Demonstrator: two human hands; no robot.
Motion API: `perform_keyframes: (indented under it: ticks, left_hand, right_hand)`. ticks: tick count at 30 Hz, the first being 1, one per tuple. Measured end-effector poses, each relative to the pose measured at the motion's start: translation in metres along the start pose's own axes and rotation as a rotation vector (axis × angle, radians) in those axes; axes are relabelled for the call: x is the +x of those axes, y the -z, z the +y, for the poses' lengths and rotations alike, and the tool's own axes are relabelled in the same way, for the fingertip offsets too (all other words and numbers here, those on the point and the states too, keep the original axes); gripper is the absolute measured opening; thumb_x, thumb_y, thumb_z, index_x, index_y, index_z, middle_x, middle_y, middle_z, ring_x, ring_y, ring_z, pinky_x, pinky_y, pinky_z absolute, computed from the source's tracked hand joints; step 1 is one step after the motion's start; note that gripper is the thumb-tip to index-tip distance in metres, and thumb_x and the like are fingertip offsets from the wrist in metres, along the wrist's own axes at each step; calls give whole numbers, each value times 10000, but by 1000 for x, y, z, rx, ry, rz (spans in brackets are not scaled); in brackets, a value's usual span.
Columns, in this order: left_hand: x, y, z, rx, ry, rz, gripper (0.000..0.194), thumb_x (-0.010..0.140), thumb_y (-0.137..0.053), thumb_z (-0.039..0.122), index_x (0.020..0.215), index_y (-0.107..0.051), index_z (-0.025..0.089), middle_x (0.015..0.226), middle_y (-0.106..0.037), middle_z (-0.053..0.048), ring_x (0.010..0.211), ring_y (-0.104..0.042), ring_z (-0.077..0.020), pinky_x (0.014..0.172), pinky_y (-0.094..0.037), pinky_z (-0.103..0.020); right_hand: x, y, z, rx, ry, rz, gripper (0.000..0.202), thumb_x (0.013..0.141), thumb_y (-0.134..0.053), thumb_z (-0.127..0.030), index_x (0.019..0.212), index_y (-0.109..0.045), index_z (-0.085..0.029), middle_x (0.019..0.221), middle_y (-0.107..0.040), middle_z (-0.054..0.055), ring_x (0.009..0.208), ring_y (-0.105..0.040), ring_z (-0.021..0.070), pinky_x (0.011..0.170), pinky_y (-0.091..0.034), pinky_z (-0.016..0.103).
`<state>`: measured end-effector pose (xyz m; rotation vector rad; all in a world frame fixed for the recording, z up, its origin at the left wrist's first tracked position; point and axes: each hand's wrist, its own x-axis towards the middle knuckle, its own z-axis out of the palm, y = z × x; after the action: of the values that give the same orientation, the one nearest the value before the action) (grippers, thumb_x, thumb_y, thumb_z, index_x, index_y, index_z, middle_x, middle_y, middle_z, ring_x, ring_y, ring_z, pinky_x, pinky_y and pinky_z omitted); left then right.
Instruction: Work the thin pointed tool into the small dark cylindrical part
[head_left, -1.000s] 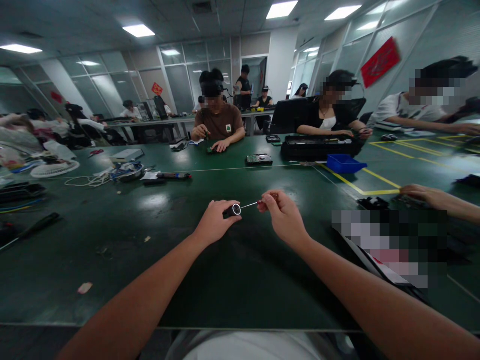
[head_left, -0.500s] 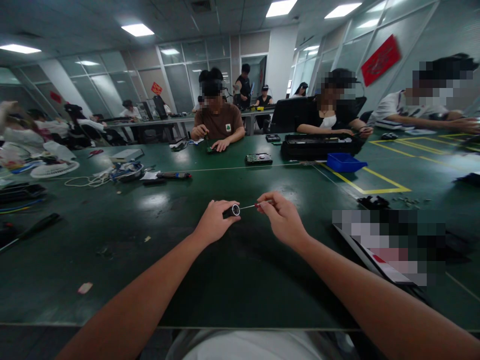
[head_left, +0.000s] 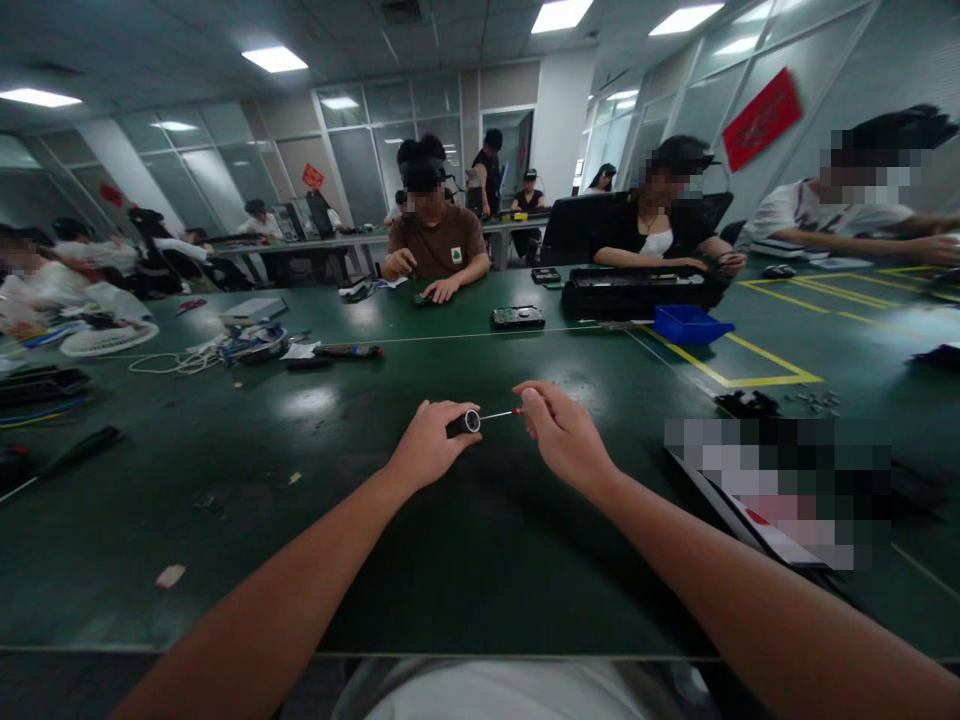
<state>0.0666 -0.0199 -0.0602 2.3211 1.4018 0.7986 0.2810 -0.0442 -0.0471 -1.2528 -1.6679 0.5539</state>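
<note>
My left hand [head_left: 427, 442] grips a small black cylindrical part [head_left: 466, 422] with a bright silver ring around its end face. My right hand [head_left: 568, 440] is closed on a thin screwdriver [head_left: 498, 414], which has a metal shaft and a bit of red showing at the fingers. Most of its handle is hidden in the palm. The shaft reaches left to the ringed end of the black part; whether the tip sits in a screw is too small to tell. Both hands are just above the green tabletop [head_left: 480, 580].
A circuit-board device [head_left: 517, 317] and a blue bin [head_left: 691, 325] lie farther back. At left are a pen-shaped tool [head_left: 349, 351], cables [head_left: 255, 342] and a black-handled screwdriver [head_left: 82, 448]. Small screws [head_left: 814, 402] are scattered at right. A co-worker [head_left: 439, 235] sits opposite.
My right hand's fingers have shifted on the screwdriver, with the index finger more extended and the thumb raised. My left hand and the black part have barely moved.
</note>
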Motion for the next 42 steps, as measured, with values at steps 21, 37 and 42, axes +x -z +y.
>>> perform_keyframes:
  ticks: [21, 37, 42]
  left_hand:
    - [1, 1, 0, -14, -39, 17, 354, 879, -704, 313, 1227, -659, 264, 1163, -698, -33, 1102, -601, -249, 1118, -335, -531]
    - [1, 1, 1, -11, -21, 24, 367, 861, -724, 312, 1221, -667, 270, 1186, -698, -44, 1142, -597, -256, 1145, -290, -547]
    - [1, 1, 1, -24, 1, 28, 383, 864, -720, 324, 1237, -658, 270, 1172, -698, -46, 1121, -598, -252, 1157, -276, -555]
  right_hand:
    - [15, -9, 16, 804, -437, 130, 213, 897, -598, -394, 788, -595, -211, 691, -600, 9, 615, -585, 153, 691, -561, 357]
    - [-4, -5, 0, 117, 56, 110, 204, 992, -470, -399, 974, -575, -224, 840, -714, 49, 776, -702, 207, 732, -540, 367]
    - [-6, -5, -4, 88, 90, 123, 189, 999, -464, -390, 995, -563, -229, 873, -725, 57, 819, -720, 220, 744, -543, 371]
